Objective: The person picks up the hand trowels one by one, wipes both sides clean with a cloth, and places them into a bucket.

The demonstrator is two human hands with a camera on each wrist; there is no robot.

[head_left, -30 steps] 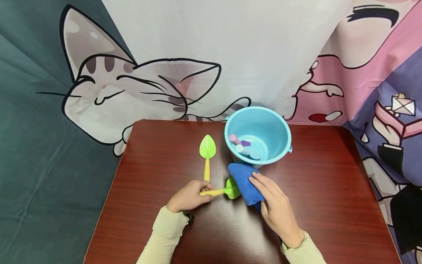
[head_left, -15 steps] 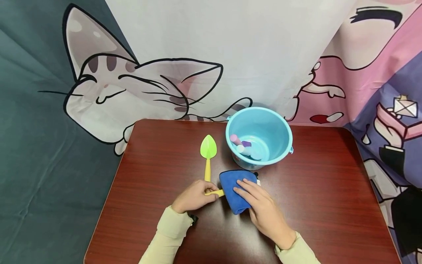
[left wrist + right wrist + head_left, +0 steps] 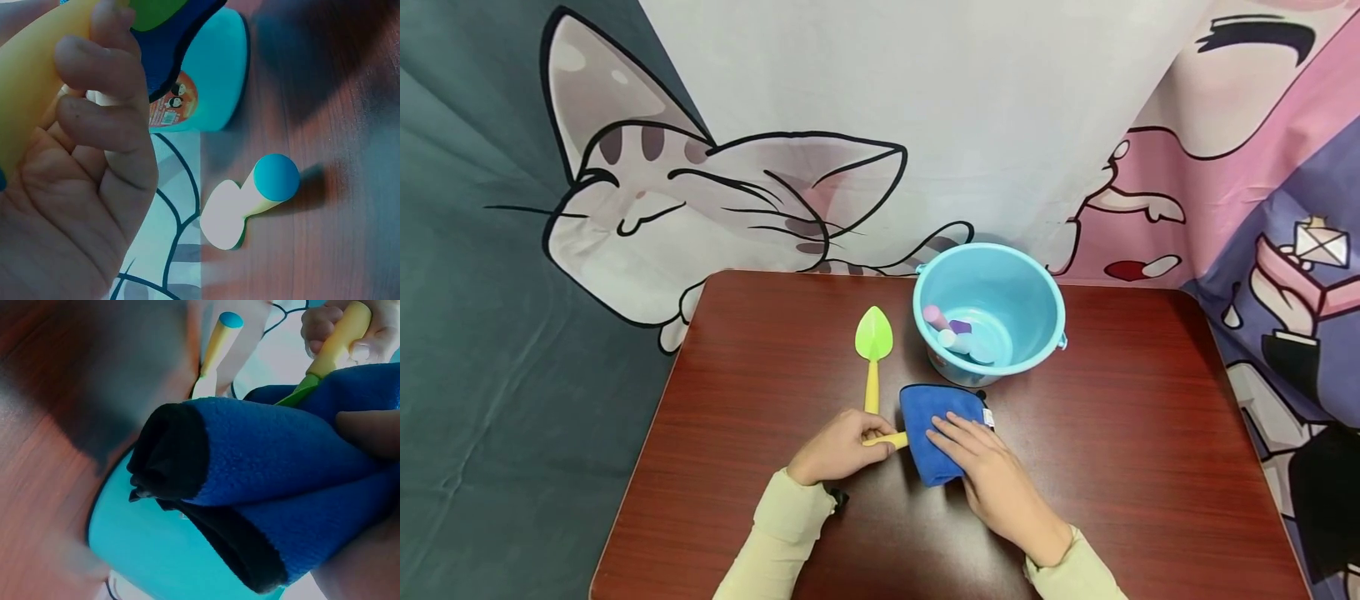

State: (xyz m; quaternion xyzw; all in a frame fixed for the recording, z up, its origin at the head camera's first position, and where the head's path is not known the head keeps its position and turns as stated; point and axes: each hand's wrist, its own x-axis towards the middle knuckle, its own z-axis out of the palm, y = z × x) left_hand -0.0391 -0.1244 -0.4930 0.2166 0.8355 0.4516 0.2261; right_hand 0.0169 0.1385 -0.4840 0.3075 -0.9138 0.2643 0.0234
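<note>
My left hand (image 3: 835, 447) grips the yellow handle of a toy shovel (image 3: 900, 439); the left wrist view shows fingers curled round that handle (image 3: 25, 69). A folded blue cloth (image 3: 925, 429) with dark edging lies over the shovel's blade. In the right wrist view a sliver of the green blade (image 3: 303, 389) shows between the folds. My right hand (image 3: 1000, 487) holds the cloth, fingers spread over its top, with a finger or thumb pressed to it in the right wrist view. A second toy shovel (image 3: 873, 337), green-bladed and yellow-handled, lies just beyond my left hand.
A light-blue bucket (image 3: 1007, 279) stands at the table's back edge beyond the cloth. Inside it lie several small things, pink, white and purple. The reddish-brown table (image 3: 760, 350) ends at a printed cloth backdrop (image 3: 985, 108).
My right hand has brought the cloth leftward over the shovel's blade, which was in plain view a second ago. The left hand shifted slightly right. In the last half second little has moved.
</note>
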